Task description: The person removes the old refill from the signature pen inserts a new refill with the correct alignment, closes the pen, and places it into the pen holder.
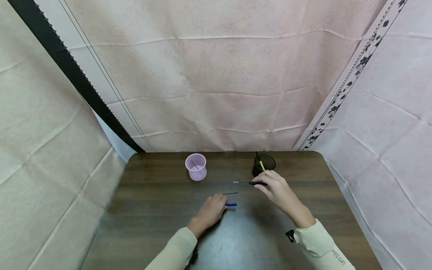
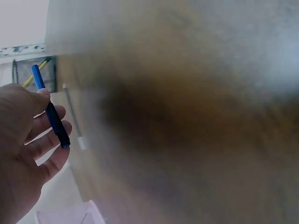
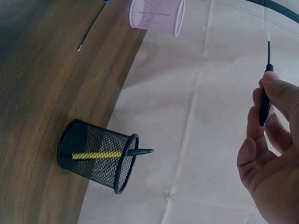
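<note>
My left hand [image 1: 212, 210] holds a blue pen barrel [image 2: 52, 112], dark along its lower part, between thumb and fingers. A thin refill tube [image 1: 232, 193] shows just beyond that hand in the head view. My right hand [image 1: 277, 187] pinches a black pen piece [image 3: 265, 100] near the black mesh cup. From its narrow end juts a thin dark refill [image 3: 268, 51] with a pale end, pointing left in the head view. A yellow-and-black pen [image 3: 98, 155] stands inside the black mesh pen cup [image 3: 91, 172], its black end above the rim.
A pink mesh cup [image 1: 195, 167] with a thin stick inside stands at the back left of the wooden table [image 1: 152, 225]. Pale patterned cloth [image 1: 219, 75] hangs behind the table's back edge, with further cloth along both sides.
</note>
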`<control>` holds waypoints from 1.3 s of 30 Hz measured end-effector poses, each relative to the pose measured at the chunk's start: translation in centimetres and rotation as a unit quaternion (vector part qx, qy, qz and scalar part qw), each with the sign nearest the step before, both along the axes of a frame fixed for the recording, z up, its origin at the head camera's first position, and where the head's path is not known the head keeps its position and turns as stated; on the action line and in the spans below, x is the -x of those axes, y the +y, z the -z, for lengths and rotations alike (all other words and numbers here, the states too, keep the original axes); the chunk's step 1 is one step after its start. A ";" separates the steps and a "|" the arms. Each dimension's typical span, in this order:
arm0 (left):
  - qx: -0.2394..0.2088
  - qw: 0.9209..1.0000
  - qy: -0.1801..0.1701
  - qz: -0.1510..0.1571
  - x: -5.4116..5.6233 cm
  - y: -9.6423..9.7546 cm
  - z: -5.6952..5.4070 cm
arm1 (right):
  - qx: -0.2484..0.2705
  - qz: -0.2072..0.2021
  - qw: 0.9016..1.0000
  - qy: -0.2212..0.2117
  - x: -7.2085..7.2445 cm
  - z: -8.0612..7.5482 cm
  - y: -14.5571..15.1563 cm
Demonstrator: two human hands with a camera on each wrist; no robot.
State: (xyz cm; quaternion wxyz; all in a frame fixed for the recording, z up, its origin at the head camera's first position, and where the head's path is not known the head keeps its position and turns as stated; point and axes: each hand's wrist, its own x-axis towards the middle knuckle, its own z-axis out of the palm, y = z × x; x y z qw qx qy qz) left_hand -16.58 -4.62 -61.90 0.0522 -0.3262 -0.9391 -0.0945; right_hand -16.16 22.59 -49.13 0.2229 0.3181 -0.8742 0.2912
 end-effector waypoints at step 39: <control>-0.135 0.983 0.121 0.003 1.3 -1.3 -7.3 | -0.013 -0.002 1.000 0.022 0.5 0.2 0.2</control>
